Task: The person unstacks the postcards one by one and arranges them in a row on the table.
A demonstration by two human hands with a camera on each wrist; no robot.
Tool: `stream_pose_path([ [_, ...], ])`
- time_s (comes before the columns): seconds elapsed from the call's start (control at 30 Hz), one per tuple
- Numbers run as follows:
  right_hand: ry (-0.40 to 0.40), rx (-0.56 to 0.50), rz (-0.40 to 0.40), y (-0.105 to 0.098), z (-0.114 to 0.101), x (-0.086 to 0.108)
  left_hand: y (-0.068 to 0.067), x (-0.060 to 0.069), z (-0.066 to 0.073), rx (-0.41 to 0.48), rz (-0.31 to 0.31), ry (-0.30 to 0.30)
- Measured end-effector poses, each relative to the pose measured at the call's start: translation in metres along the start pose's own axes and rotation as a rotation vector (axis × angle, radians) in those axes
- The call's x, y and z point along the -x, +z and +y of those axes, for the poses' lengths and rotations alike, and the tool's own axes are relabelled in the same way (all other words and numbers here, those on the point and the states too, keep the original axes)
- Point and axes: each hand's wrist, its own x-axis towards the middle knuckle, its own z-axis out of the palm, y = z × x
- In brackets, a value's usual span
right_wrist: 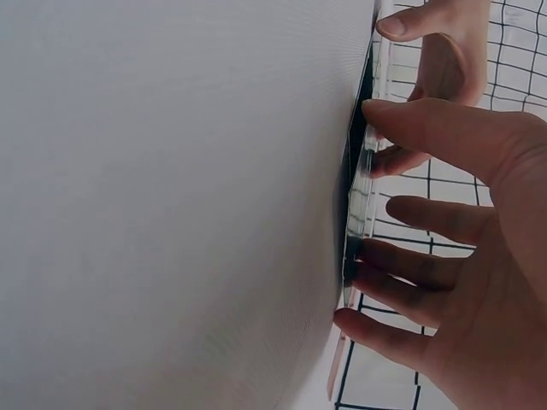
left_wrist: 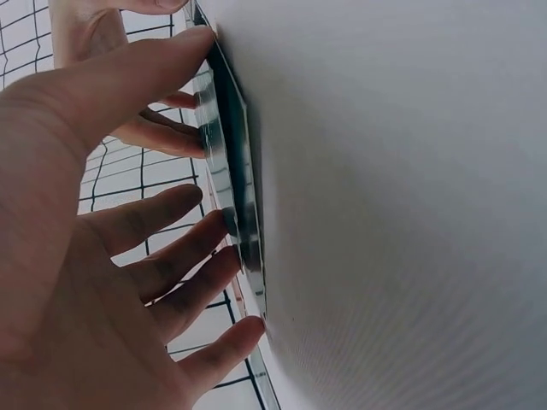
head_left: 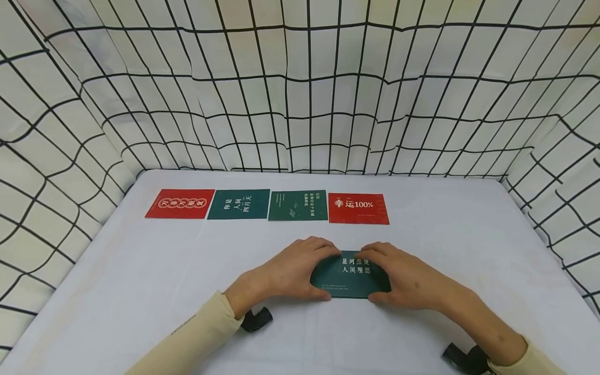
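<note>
A dark green card (head_left: 349,281) with white printed characters lies flat, near the middle of the white table. My left hand (head_left: 297,271) grips its left side, thumb at the near edge and fingers at the far edge. On the right side my right hand (head_left: 408,276) holds it in the same way. In the left wrist view the card (left_wrist: 224,111) appears nearly edge-on between thumb and fingertips, with more than one layer seeming to show. Seen from the right wrist, the card (right_wrist: 352,171) is a thin dark strip close to the tabletop.
Farther back lie a red card (head_left: 180,204), a dark green card (head_left: 239,204), another green card (head_left: 298,205) and a red card (head_left: 359,208) in a side-by-side row. Black wire grid (head_left: 309,80) over white sheeting borders the table (head_left: 469,234) at the back and sides.
</note>
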Motion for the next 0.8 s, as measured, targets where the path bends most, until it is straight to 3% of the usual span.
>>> stream_pose_path([
  [0.33,-0.005,-0.004,0.0,-0.0038,0.0016,0.0031,-0.0008,-0.0021,0.0018,0.058,-0.001,-0.017],
  [0.53,0.001,-0.03,0.01,-0.0054,0.0038,0.0045,-0.0011,-0.0053,0.0016,0.049,0.008,-0.015],
  [0.8,-0.014,-0.053,0.06,-0.0063,0.0082,0.0091,-0.0023,-0.0077,0.0025,0.087,0.041,0.001],
])
